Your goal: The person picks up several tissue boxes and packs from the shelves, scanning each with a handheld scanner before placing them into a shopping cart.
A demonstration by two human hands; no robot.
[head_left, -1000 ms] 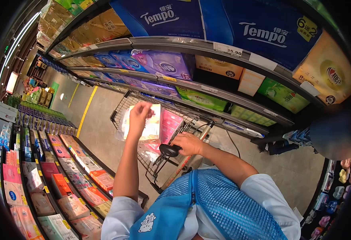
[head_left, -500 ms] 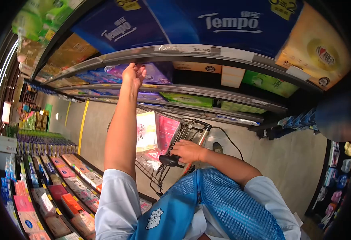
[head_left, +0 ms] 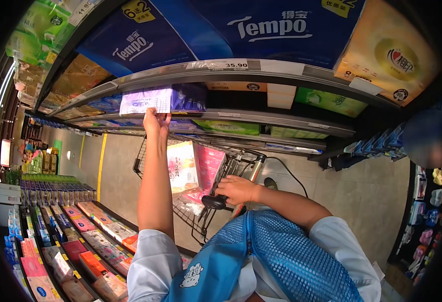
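My left hand (head_left: 156,121) grips the front edge of a purple pack of tissues (head_left: 148,99), its fingers partly hidden against the wrapper. The pack juts out over the lip of the shelf (head_left: 226,115), tilted toward me, next to another purple pack (head_left: 189,97). Lower down, my right hand (head_left: 236,189) is closed on the handle of a wire shopping cart (head_left: 195,226), beside its black rounded end (head_left: 214,202). Inside the cart lie a white pack printed 2880 (head_left: 182,168) and a pink pack (head_left: 211,163).
Large blue Tempo packs (head_left: 271,30) and an orange pack (head_left: 389,55) stand on the shelf above. Green packs (head_left: 331,100) lie to the right. A lower display of boxed goods (head_left: 80,241) runs along the left. A black cable (head_left: 296,173) curves near the cart.
My left hand has come down and slightly left from the shelf, drawing the purple pack outward over the edge. My right hand stays on the cart handle.
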